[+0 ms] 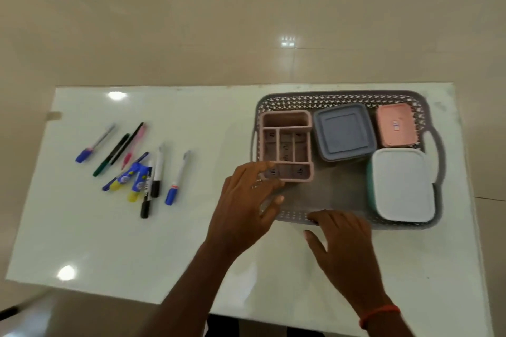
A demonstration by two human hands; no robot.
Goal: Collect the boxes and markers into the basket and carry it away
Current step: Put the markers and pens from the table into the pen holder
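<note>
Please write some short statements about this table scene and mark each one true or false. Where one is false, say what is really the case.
1. The markers lie inside the basket. False: they lie on the table, left of the basket.
2. The pink organizer stands in the basket. True.
3. The white-lidded box sits at the basket's left end. False: it sits at the right end, on the near side.
4. The right hand rests at the basket's near rim. True.
</note>
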